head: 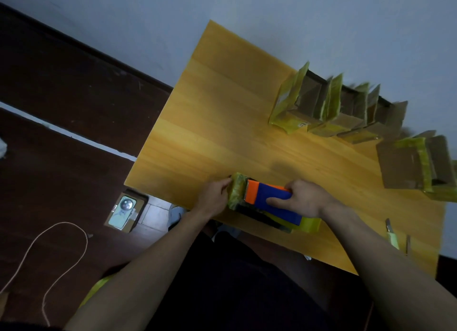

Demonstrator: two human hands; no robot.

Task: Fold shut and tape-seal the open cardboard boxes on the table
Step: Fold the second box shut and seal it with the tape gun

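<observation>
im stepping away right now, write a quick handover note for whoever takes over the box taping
Right hand: grip on the blue and orange tape dispenser, near table edge.
Left hand: pinches the yellow tape end at the dispenser's blade.
Open cardboard boxes stand in a row at the far right of the table, another open box nearer.
Done: no box visibly shut.
Left: fold and tape every box.

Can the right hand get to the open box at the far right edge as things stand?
Probably not yet: the right hand grips the tape dispenser. Bare table lies between it and the open box.
</observation>
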